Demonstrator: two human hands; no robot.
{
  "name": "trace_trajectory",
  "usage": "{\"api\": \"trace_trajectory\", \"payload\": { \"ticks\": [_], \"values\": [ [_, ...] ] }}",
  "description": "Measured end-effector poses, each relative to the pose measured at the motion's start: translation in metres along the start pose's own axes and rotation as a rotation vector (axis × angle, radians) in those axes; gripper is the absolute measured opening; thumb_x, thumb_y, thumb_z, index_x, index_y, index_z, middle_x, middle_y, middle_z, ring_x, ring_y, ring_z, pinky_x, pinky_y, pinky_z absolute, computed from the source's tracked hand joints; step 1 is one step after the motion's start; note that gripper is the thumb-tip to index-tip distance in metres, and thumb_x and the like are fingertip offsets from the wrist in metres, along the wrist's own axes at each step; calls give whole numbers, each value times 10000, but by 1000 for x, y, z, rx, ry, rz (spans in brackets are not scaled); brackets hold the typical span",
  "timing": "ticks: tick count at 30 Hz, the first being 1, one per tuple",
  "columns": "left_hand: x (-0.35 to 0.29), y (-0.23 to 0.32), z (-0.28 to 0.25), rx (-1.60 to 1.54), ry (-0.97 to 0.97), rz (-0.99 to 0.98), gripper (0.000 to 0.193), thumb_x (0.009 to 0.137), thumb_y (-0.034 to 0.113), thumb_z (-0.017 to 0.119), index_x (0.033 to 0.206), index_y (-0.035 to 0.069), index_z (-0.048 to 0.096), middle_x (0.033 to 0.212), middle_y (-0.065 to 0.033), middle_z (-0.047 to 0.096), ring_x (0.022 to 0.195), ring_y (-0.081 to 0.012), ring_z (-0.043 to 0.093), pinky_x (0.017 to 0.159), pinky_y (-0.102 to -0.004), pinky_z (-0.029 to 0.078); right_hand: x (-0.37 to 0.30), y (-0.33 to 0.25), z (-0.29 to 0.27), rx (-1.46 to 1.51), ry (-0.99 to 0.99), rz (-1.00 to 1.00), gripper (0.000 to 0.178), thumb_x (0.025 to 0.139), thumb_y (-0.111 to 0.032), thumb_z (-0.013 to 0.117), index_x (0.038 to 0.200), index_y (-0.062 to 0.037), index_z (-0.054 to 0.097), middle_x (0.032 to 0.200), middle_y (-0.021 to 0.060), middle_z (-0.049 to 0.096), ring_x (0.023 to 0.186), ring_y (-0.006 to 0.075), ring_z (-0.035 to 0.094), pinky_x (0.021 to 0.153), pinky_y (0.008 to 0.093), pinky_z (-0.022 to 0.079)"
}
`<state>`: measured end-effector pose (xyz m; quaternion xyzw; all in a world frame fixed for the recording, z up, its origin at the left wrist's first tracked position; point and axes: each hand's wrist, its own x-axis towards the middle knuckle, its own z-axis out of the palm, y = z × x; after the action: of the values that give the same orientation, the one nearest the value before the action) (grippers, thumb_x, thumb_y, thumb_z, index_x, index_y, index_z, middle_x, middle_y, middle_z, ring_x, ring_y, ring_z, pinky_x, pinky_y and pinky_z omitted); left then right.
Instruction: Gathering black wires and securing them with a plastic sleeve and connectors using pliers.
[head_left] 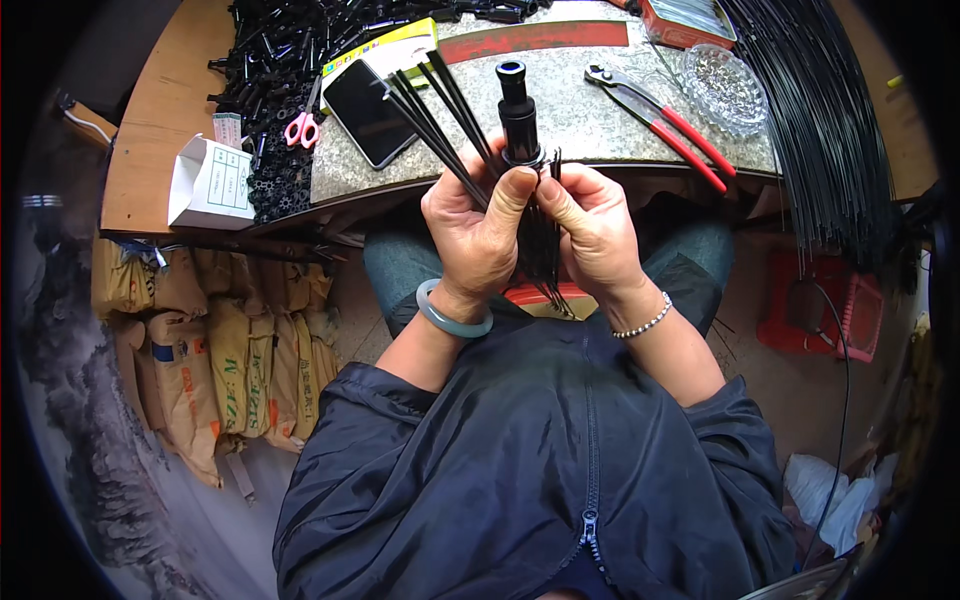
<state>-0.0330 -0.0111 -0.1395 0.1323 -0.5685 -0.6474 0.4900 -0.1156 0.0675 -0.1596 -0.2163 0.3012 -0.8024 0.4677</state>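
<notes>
Black plastic hub, cylindrical and standing roughly upright, is being held above the near edge of the worktop, in front of the person's chest, with thin black rods fanning from its base up to the left and a further bundle hanging down between the palms. Left hand is closing around the rods, its thumb pressing up against the collar of the hub. Right hand is pinching the hanging rods just beside the hub's base, fingers curled inward; both hands are touching each other at the thumbs. A pale green bangle is sitting on the left wrist and a beaded bracelet on the right. On the worktop behind the hub, a dark phone is lying to the left, pink-handled scissors beyond it, and red-handled pliers to the right, near a clear glass dish. A small white carton is standing open at the left edge. A large sheaf of long black rods is draping over the right end. Tan sacks are stacked on the floor below the worktop.
</notes>
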Motion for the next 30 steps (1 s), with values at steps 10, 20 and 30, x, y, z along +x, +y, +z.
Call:
{"api": "trace_trajectory", "payload": {
  "ticks": [10, 20, 30],
  "values": [
    [-2, -4, 0, -107, -11, -63, 273, 805, 47, 700, 1054, -16, 607, 918, -67, 669, 814, -94, 609, 762, -230, 482, -6, 9, 4, -27, -14, -304, 148, 817, 21, 656, 956, -5, 614, 978, 66, 640, 898, 108, 595, 828, 252, 486],
    [-1, -3, -4, -162, -71, -63, 291, 821, 87, 689, 1080, -20, 610, 963, -94, 666, 845, -128, 622, 808, -269, 488, -3, -2, 6, -176, 37, -210, 114, 825, -19, 665, 933, 4, 641, 914, 41, 649, 829, 80, 583, 779, 226, 483],
    [1, -8, -10, -207, -95, -109, 417, 818, 238, 702, 1121, -23, 585, 1040, -108, 647, 925, -159, 617, 855, -299, 477, 2, 1, -1, -91, 20, -48, 108, 815, -54, 690, 905, -27, 637, 916, 38, 643, 819, 63, 572, 776, 211, 465]
  ]
}}
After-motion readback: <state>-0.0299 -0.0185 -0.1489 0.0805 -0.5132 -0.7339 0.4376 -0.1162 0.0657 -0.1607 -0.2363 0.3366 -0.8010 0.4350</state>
